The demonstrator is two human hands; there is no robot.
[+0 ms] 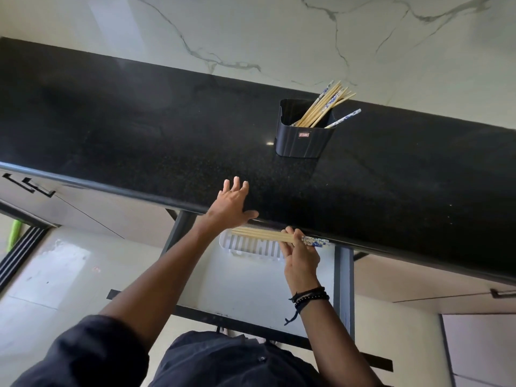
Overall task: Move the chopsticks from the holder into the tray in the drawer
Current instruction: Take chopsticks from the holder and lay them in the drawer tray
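Chopsticks [325,106]: most sit in the black holder [303,141], which stands on the dark bench [139,129] toward the far right, near the marble wall [251,29]. They lean to the far right; a few have blue-and-white patterned ends, and one leans out low over the right rim.

A second bundle of chopsticks [265,235] is in the right hand [301,258], fingers closed around it near the patterned ends. It is held level just under the near bench edge, right above the white slotted tray [251,247] in the open drawer [251,286]. Whether the bundle touches the tray cannot be told. The tray looks bare where visible; its far part is hidden under the bench lip.

Left hand [233,201]: fingers spread, holding nothing, palm over the near bench edge, thumb at the lip. Contact with the surface cannot be told.

Progress judgement: early to middle. One batch is out of the holder and at the tray, not yet laid down. Many chopsticks remain in the holder, so more trips look needed. Next move calls for lowering the bundle flat into the tray without catching the bench edge.
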